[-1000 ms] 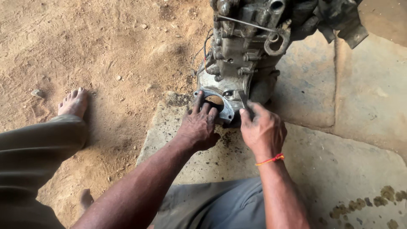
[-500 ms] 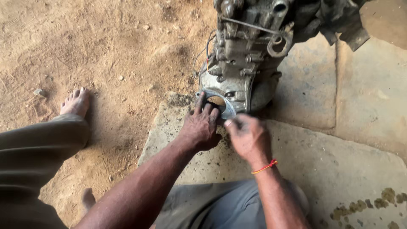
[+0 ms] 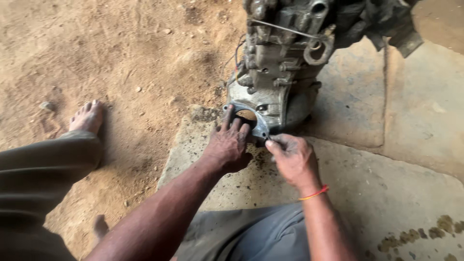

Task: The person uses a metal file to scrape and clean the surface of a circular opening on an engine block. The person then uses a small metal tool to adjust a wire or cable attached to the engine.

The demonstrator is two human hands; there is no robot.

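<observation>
We're outdoors here, no walls or furniture anywhere, just ground. The left half is dry reddish-brown dirt (image 3: 121, 58), loose and scuffed, with a few small pebbles (image 3: 47, 105) scattered about. On the right we've got flat grey stone slabs (image 3: 415, 125) with visible seams between them, dusty and worn. Some dark greenish stains (image 3: 415, 237) mark the slab at lower right. Light is soft, warm daylight.
</observation>
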